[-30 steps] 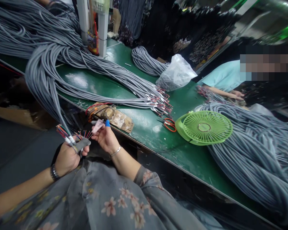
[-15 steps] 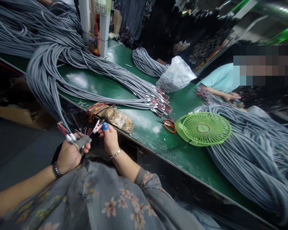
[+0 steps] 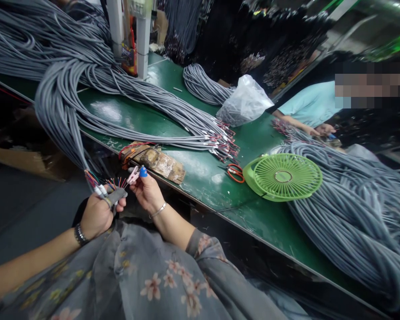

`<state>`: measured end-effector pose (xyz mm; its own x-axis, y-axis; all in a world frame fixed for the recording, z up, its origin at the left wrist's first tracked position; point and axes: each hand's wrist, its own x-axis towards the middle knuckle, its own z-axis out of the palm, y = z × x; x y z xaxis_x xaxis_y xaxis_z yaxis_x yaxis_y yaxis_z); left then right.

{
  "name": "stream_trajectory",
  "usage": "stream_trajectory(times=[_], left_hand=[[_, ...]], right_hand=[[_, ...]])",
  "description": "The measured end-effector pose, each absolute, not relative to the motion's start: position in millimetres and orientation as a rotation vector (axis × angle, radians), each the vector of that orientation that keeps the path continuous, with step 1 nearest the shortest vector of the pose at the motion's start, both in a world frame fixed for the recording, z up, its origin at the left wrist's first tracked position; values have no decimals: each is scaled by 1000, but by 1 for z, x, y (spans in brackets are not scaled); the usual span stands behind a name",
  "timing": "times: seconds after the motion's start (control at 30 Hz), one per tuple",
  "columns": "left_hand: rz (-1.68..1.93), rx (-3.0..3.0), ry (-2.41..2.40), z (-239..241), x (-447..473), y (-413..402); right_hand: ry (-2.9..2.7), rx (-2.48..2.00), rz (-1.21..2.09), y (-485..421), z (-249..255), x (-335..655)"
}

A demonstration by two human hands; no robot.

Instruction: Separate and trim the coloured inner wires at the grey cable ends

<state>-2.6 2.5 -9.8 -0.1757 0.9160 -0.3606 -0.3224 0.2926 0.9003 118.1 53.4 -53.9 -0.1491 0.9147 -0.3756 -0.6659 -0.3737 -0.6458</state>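
My left hand [image 3: 98, 217] is closed around grey cables whose ends show white sleeves and thin coloured wires [image 3: 117, 182]. A grey cover sits on its thumb [image 3: 116, 195], pressed against the wires. My right hand [image 3: 148, 192], with a blue cover on the thumb tip, pinches a small pink clip [image 3: 133, 176] just right of the fanned wire ends. Whether the clip touches a wire is too small to tell. Behind both hands, a worn wooden block [image 3: 163, 165] with red and orange leads lies at the table's edge.
Long bundles of grey cable [image 3: 146, 95] cross the green table [image 3: 200, 178]. A green fan [image 3: 283, 177] stands right of orange-handled pliers [image 3: 235, 173]. Behind are a plastic bag [image 3: 245, 102] and a cable coil [image 3: 206, 84]. A co-worker's hands [image 3: 322, 130] handle cables at the far right.
My right hand has turned slightly and shifted, bringing its fingers a little lower and left beneath the pink clip. My left hand keeps its hold on the cables, almost still.
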Motion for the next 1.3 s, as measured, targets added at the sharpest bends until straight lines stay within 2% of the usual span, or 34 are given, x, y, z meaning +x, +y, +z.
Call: stream_trajectory(times=[0.3,0.67,0.87,1.13,1.3], left_hand=[[1218,679,1279,-16,-12,-1],[1147,806,1245,-32,-14,-7],[1044,962,1217,-35,-19,-20],[1004,1254,1182,-39,-19,-32],[1006,1186,1101,-30,-24,-36]], right_hand=[[-339,-912,1861,44,-57,127],[-579,-980,1674,15,-78,150],[-988,-1035,1552,-4,-75,156],[-1661,-811,1350,-15,-42,154],[-1558,-854,1354,-14,-44,150]])
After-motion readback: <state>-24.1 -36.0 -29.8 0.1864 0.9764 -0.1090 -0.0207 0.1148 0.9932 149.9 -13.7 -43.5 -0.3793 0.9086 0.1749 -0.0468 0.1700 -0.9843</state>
